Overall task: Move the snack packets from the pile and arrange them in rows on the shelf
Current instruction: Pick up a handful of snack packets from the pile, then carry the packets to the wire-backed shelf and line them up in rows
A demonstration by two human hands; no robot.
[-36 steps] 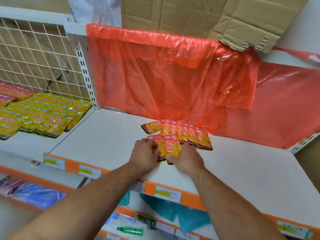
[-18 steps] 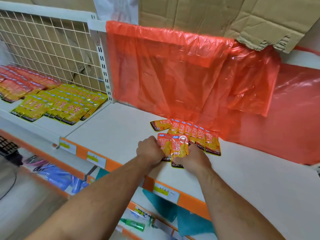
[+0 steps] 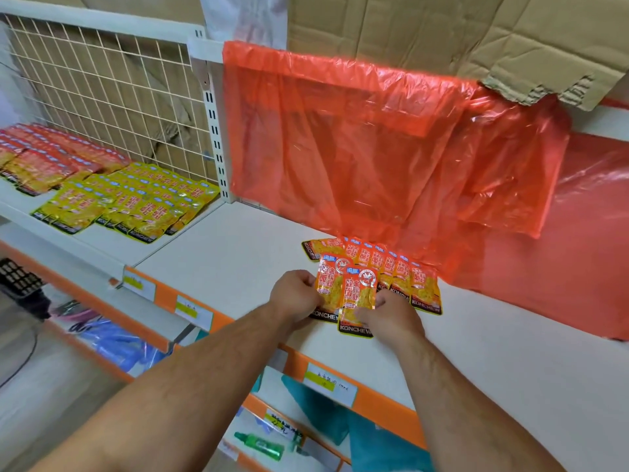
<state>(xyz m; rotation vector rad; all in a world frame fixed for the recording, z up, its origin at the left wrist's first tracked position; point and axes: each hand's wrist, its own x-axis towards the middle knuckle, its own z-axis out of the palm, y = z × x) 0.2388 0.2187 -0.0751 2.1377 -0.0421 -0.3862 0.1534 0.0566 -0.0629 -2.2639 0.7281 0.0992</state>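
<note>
Starting what looks like a second row, the left hand (image 3: 294, 294) and right hand (image 3: 391, 318) each pinch overlapping orange snack packets (image 3: 357, 296) on the shelf (image 3: 238, 253), touching the first row (image 3: 405, 270) behind. The task seems barely begun.

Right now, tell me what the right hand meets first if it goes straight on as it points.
Probably the row of orange packets just beyond the packet the right hand grips; the red plastic sheet hangs behind.

Left hand (image 3: 295, 294) and right hand (image 3: 391, 318) pinching two orange snack packets (image 3: 343, 291) at frame centre, overlapping packet row (image 3: 394, 270) just behind, white shelf (image 3: 238, 253), red plastic sheet (image 3: 357, 148) above, yellow packets (image 3: 136, 202) at left
</note>
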